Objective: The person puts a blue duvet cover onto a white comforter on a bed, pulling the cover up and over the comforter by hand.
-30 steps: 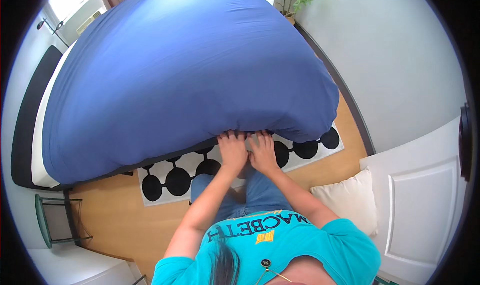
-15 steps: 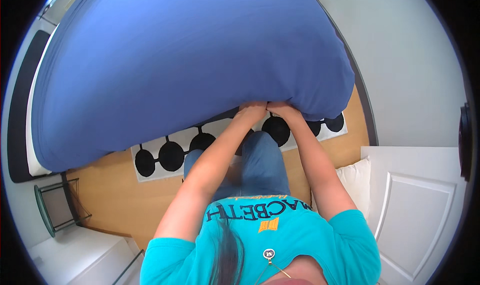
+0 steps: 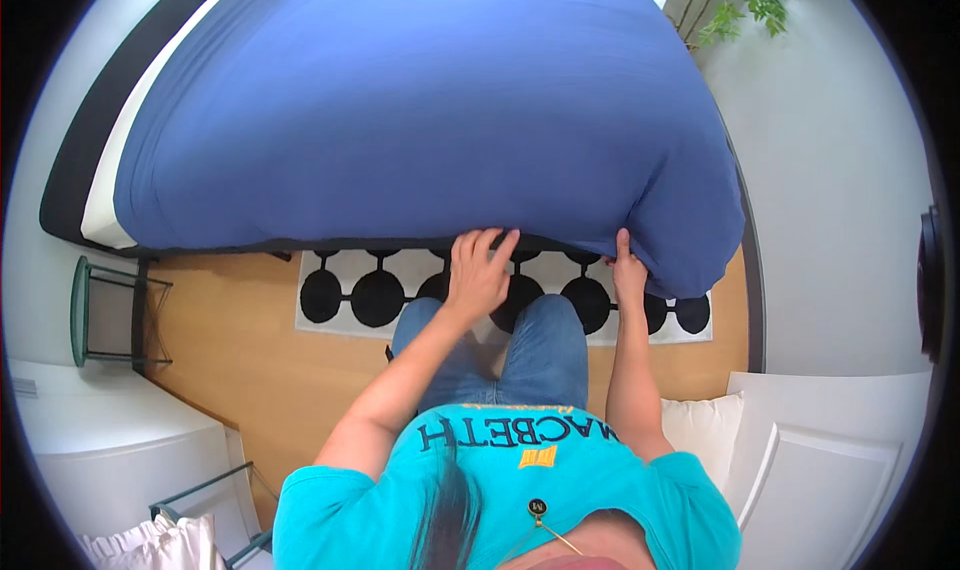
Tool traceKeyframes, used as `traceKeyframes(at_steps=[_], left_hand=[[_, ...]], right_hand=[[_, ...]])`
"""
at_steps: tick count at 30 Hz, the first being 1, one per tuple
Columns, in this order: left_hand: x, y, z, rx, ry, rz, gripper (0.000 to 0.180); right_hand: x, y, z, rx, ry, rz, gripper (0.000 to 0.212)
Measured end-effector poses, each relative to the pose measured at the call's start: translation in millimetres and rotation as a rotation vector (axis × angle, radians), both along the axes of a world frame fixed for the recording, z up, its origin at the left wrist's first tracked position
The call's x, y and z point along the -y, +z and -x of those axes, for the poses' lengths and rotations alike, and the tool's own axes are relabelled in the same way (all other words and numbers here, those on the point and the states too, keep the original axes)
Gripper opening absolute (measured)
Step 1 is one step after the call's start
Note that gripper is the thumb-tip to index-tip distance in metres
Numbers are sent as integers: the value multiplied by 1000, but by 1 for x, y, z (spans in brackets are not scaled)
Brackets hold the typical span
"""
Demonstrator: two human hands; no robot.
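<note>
- Blue cover lay over most of the bed, smooth across the top, its near edge hanging just at the dark bed base.
- The right hand had a narrow grip on that near edge, toward the right corner, the thumb on top of the cloth and the other fingers curled beneath.
- Creases ran from the pinched spot up toward the corner, where the cloth bulged and hung lower.
- The left hand was near the middle of the same edge, its grip loose and fairly wide, with the thumb apart from the bent fingers; whether the fingertips pressed on the cloth could not be told.
- At the left end, a strip of white mattress showed between the cover and the black headboard.
- The person stood facing the bed in jeans, feet hidden, over a white rug with linked black circles.
- A pale pillow sat beyond the right forearm, beside a white door.
- A green metal stand stood at the left wall.
</note>
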State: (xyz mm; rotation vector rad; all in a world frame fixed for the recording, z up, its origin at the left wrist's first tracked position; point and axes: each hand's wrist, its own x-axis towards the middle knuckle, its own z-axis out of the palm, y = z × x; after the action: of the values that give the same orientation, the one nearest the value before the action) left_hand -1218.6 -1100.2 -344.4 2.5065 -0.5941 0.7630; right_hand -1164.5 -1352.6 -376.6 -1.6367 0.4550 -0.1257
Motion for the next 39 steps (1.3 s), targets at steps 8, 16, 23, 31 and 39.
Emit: traceKeyframes(at_steps=[8, 16, 23, 31, 39], left_hand=[[-24, -9, 4, -125, 106, -92, 61], [-33, -20, -33, -223, 221, -231, 56], [-36, -28, -64, -339, 240, -312, 38], [-57, -27, -44, -268, 96, -183, 39], [-84, -29, -16, -121, 367, -274, 47]], right_hand=[[5, 17, 13, -270, 228, 34, 55], [-42, 27, 24, 459, 298, 1315, 32], [-43, 28, -27, 3, 513, 1248, 42], [-35, 22, -23, 204, 498, 1234, 40], [-39, 3, -14, 301, 372, 1245, 31]])
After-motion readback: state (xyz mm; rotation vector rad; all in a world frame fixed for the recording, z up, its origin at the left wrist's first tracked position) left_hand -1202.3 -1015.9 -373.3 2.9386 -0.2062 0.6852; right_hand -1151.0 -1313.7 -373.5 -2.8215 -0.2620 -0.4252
